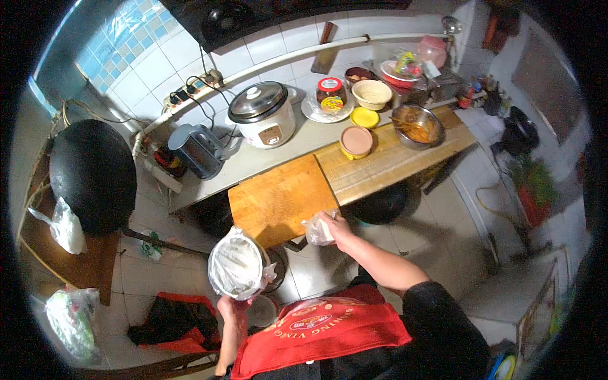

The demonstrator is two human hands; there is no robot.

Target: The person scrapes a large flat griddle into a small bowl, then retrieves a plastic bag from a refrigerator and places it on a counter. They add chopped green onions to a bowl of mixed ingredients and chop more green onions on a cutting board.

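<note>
My left hand (232,306) holds up a round container covered with clear plastic film (236,267), with something pale showing under the film. In my right hand (336,227) is a small clear plastic bag with whitish contents (319,230), at the front right corner of an orange-brown wooden cutting board (280,194). Behind the board, on the counter, are a tub with a pinkish lid (356,140), a yellow lid (365,117) and a steel bowl (418,127) with orange food and chopsticks in it.
A rice cooker (264,114), an electric kettle (197,151), a red-lidded jar (331,95) on a plate and a cream bowl (372,94) line the counter. A large black wok (92,175) stands at left near a tied plastic bag (66,228). A stool-like object (260,311) is partly hidden below.
</note>
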